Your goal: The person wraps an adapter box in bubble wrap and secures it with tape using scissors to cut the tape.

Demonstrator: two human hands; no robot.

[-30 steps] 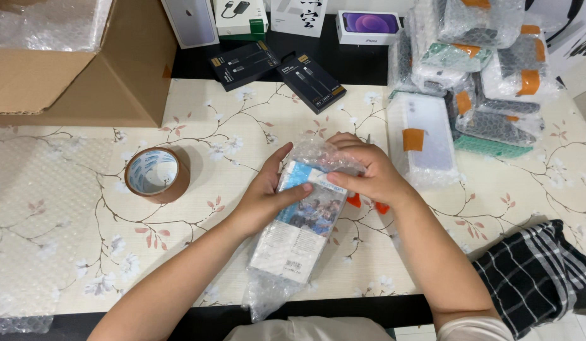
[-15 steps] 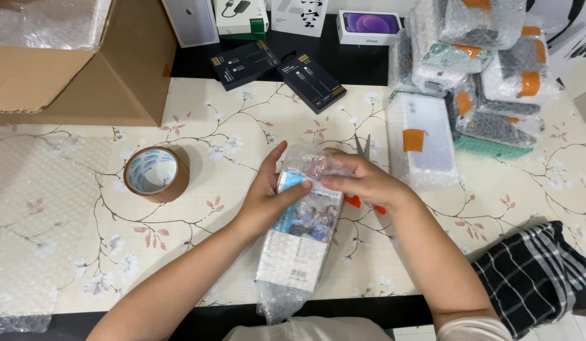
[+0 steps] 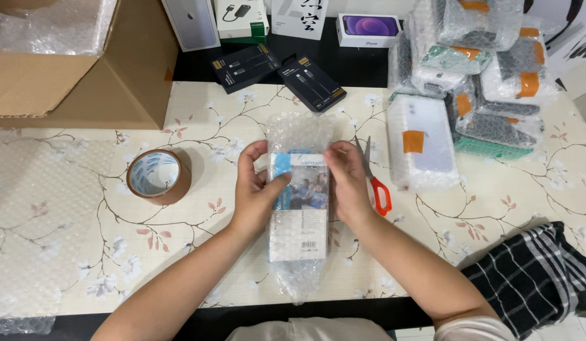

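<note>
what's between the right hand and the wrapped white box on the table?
Head view: scissors with orange-red handles lie on the tablecloth between the right hand and the white box, blades pointing away from the person.

Both hands, left hand [image 3: 255,189] and right hand [image 3: 346,183], grip a bubble-wrapped box [image 3: 299,202].

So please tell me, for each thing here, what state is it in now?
Box: in bubble wrap, upright between both hands, wrap ends loose.
Left hand: grip on box's left edge.
Right hand: grip on box's right edge.
Scissors: closed, flat on table.
Tape: lying flat.
Carton: open.
</note>
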